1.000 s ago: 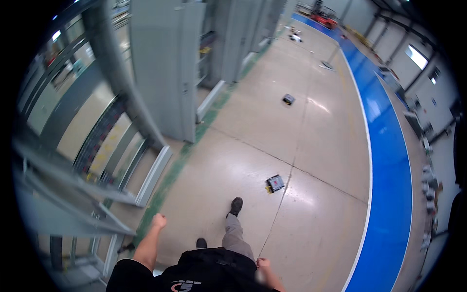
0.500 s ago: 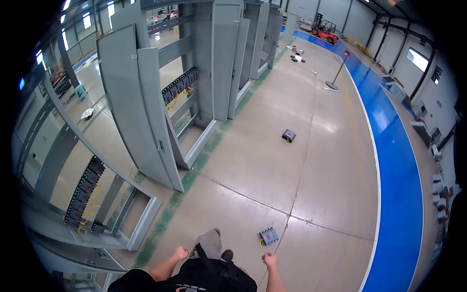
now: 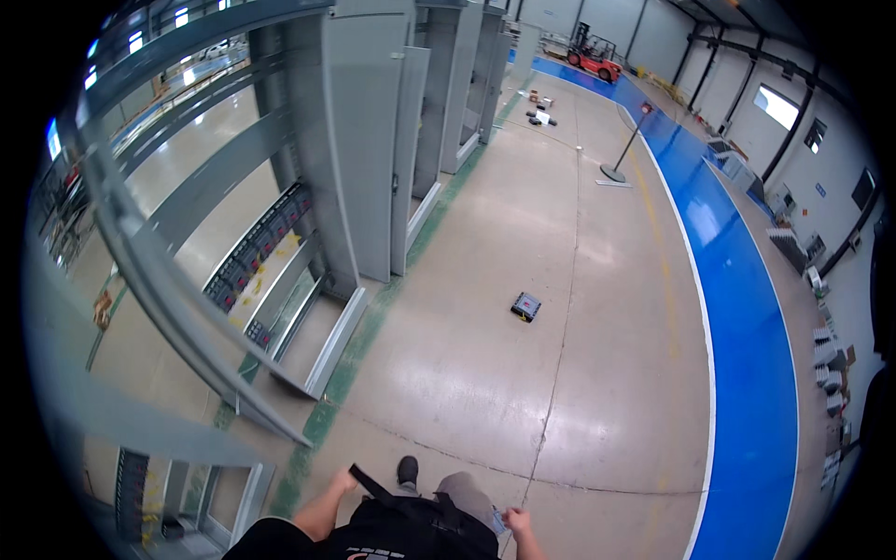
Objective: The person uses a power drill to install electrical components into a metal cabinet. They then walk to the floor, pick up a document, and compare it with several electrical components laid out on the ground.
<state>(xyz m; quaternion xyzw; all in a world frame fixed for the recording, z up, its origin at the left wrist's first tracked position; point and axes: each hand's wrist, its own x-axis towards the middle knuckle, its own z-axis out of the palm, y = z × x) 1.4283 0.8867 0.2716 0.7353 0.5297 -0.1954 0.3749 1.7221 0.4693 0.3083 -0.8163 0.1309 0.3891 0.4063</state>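
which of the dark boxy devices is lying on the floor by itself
The lone device ahead of the right hand, right of the green stripe; the similar devices at left sit in rows inside grey cabinet frames.

Cannot tell gripping from mere touching for the left hand [image 3: 343, 483] at the black strap [image 3: 375, 489]. Cannot follow the right forearm [image 3: 529, 543] past the lower edge, see the blurred grey panel [image 3: 140, 411] sharply, or identify the tiny objects [image 3: 540, 119] far along the floor [image 3: 467, 355].

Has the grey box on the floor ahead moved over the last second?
No. The grey box lies left of the long floor seam, as in both earlier pictures; only the camera has moved.
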